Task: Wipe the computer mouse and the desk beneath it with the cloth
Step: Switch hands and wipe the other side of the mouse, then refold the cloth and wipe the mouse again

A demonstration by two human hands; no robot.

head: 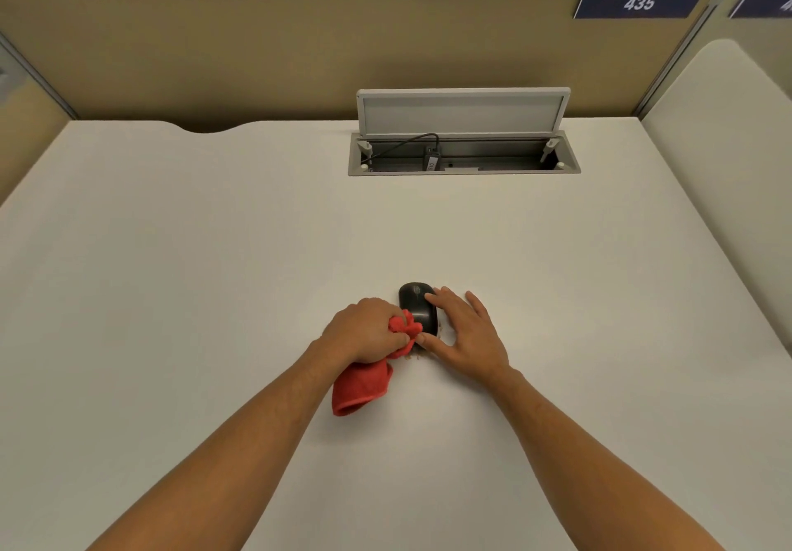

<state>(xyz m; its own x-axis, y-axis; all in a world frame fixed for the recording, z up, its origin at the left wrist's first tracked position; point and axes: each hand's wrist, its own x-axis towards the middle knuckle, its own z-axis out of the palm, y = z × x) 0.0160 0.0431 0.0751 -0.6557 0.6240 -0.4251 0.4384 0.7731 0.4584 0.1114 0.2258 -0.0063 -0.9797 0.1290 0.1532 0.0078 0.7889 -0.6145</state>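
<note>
Fingers of our left hand (367, 332) are curled tight round a bunched red cloth (364, 383), its loose end trailing back toward us on the white desk (214, 271), while the fingers of our right hand (465, 336) lie spread and nearly straight, the fingertips touching the right flank of the black computer mouse (418, 308) and the thumb lying at its near end, steadying it and not closing round it. The mouse sits flat on the desk, near its middle, just between our two hands, with the wad of cloth pressed against its near left side. A few pale brown crumbs or specks (411, 358) appear to lie on the desk right by the mouse's near edge, though they are too small to be sure of. We judge that we are at the wiping of the mouse itself, with the desk beneath it not yet reached. To do this well, we should brace the mouse firmly with the right fingertips so the cloth's push does not slide it, work a clean fold over the top and sides, then lift the mouse clear instead of dragging it through the specks. Behind, an open cable tray (463, 151) holds a plugged lead, well apart from our work.
</note>
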